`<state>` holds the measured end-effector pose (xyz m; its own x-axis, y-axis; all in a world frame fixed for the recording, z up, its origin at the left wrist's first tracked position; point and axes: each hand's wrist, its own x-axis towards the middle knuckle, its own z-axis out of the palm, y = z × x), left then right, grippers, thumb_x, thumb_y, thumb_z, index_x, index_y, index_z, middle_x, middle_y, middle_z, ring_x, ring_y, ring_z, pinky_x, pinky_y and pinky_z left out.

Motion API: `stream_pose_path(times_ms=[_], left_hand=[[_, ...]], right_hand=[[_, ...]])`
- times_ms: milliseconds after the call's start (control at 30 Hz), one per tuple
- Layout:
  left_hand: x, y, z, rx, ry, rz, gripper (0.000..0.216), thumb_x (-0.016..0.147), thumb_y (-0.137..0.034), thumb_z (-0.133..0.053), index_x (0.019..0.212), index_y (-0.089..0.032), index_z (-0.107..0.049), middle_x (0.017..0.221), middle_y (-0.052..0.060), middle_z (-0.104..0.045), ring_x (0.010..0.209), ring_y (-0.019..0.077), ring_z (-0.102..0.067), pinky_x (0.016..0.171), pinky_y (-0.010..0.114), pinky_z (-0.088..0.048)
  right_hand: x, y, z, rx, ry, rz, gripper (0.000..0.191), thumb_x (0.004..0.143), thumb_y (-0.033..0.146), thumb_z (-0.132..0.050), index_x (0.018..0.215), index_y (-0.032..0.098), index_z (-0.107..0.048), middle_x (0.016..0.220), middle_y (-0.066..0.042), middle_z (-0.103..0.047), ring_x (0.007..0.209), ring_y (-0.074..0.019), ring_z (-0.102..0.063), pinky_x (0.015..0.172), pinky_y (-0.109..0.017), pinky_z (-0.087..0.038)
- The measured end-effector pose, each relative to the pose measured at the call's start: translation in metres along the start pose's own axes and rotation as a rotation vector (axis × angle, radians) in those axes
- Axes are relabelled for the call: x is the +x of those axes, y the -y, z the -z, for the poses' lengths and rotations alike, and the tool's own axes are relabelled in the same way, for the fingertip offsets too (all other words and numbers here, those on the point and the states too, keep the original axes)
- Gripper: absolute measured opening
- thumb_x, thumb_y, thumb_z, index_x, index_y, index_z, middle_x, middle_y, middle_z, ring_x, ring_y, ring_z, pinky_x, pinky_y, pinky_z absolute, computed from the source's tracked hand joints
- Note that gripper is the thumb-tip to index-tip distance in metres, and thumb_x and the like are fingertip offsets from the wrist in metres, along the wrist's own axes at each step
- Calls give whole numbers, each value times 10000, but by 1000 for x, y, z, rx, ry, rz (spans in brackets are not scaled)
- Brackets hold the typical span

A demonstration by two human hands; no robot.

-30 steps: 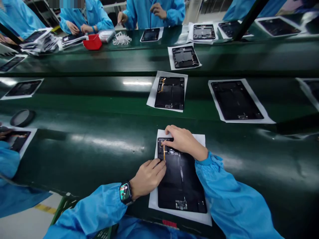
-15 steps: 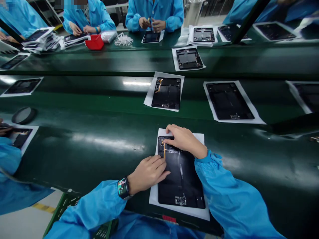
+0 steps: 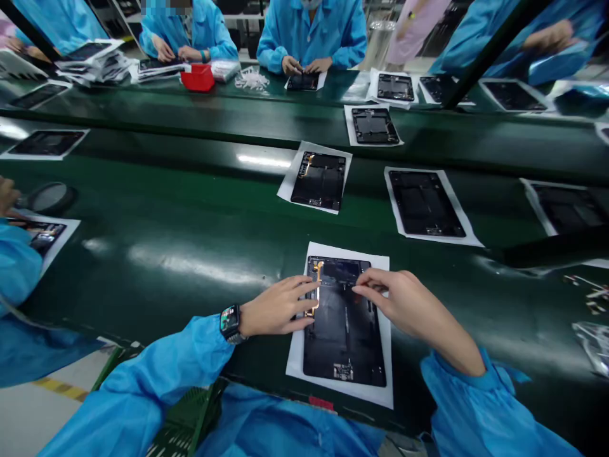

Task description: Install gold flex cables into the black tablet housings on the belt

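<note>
A black tablet housing (image 3: 347, 343) lies on a white sheet (image 3: 295, 368) in front of me. An orange flex cable (image 3: 318, 274) runs down the upper left of the housing. My left hand (image 3: 280, 308), a watch on its wrist, is open, its spread fingertips resting at the left edge over the lower part of the cable. Above the upper right of the housing, my right hand (image 3: 399, 295) has thumb and forefinger pinched together. What they hold, if anything, is too small to make out.
Similar housings on sheets lie beyond, one with an orange cable (image 3: 323, 181) and another (image 3: 428, 203) to its right. A round dark dish (image 3: 50, 198) sits at left near a co-worker's sleeve (image 3: 19, 260). Co-workers sit across the bench near a red bin (image 3: 197, 77).
My right hand has moved right from the top of the cable and now pinches over the housing's upper right. My left fingers have spread apart along the cable. The view has shifted slightly.
</note>
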<state>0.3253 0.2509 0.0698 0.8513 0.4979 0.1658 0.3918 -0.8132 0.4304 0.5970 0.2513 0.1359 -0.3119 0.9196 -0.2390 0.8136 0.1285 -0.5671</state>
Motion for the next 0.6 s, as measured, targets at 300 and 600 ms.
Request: stream_pose_path(times_ms=[300,600], left_hand=[[-5,-3,4,-91,-77,281,130,918,-252,-531,863,-159,-603,919,44,-561,891,182,-510,803,331,-402],[0,-14,-6,-38,-29,308,83,875,-214,-516,824,-157,-550,853,40,-509,857,193,-447,788,329,-332]], right_hand=[[-25,-23,-39,564,-88,-101,314,890,517,-600,886,204,-632,835,-82,-718,692,-219,-667,652,-343,-554],[-18,-32,-52,618,-73,-105,343,892,532,-600,895,190,-630,852,-82,-719,716,-205,-668,699,-341,-553]])
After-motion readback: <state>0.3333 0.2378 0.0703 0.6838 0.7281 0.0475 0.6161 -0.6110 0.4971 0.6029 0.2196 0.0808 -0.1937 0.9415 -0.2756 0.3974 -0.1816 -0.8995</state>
